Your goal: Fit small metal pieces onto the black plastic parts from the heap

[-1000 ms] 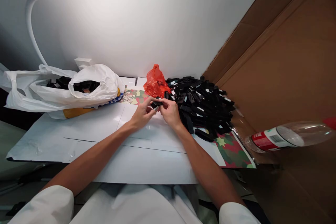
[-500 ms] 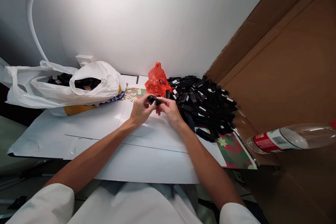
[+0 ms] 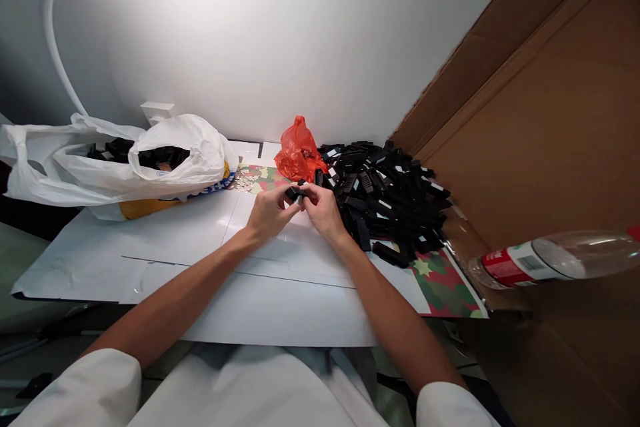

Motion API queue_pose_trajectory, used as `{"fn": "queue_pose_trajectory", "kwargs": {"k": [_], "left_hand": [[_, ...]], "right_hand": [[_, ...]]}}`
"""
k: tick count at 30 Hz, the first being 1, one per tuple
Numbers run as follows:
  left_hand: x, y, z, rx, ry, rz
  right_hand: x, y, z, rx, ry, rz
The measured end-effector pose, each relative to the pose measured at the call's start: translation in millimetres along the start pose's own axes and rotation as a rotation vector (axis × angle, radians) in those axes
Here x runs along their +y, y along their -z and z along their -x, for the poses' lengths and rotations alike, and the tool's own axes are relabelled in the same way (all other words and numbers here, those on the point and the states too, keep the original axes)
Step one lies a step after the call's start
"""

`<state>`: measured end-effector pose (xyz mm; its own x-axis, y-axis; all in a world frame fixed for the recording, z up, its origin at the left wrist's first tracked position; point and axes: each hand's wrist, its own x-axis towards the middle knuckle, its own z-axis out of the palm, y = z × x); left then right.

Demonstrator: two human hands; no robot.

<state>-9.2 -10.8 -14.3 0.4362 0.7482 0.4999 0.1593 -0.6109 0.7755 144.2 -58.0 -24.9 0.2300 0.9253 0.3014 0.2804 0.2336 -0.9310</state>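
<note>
Between my two hands, over the middle of the white table surface (image 3: 280, 307), is a small black plastic piece (image 3: 292, 193). My left hand (image 3: 270, 213) pinches it from the left with thumb and fingers. From the other side my right hand (image 3: 323, 210) closes its fingertips on the same piece. A small silvery bit shows by the thumbs, too small to name. Just behind the hands sits a crumpled red plastic bag (image 3: 299, 150). To the right lies a heap of black plastic pieces (image 3: 385, 200), several with white labels.
At left a white plastic bag (image 3: 185, 180) holds more black pieces. Small pale bits (image 3: 245, 180) lie scattered beside it. A lamp (image 3: 50, 13) rises at the back left. On the right are a cardboard panel (image 3: 550, 113) and a clear bottle (image 3: 555, 259) with a red label.
My fingers have shifted around the black piece, and the right fingertips are drawn closer together. The whole view has moved slightly; the bags and the heap look the same.
</note>
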Motion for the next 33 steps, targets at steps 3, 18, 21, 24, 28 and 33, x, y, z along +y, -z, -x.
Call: {"fn": "queue_pose_trajectory", "kwargs": {"k": [3,18,21,24,28,33], "left_hand": [[2.4,1.8,-1.0,0.023,-0.047,-0.033],[-0.6,-6.2,1.7,-0.043,-0.053,-0.198],[-0.1,-5.0,2.7,-0.035,-0.049,-0.195],[0.5,-4.3,3.9,-0.032,-0.044,-0.194],[1.3,-4.9,4.9,-0.052,-0.004,-0.174],[1.2,-3.8,1.4,-0.081,0.012,-0.183]], "right_hand": [[-1.6,-0.2,0.9,0.000,0.019,0.036],[12.3,5.6,-2.4,0.000,-0.021,0.072],[15.4,5.6,-3.3,0.001,-0.021,0.059],[17.1,5.9,-3.4,0.016,-0.025,0.066],[16.8,6.5,-3.1,0.022,-0.014,0.064],[14.0,6.5,-3.6,0.016,0.014,0.039]]}}
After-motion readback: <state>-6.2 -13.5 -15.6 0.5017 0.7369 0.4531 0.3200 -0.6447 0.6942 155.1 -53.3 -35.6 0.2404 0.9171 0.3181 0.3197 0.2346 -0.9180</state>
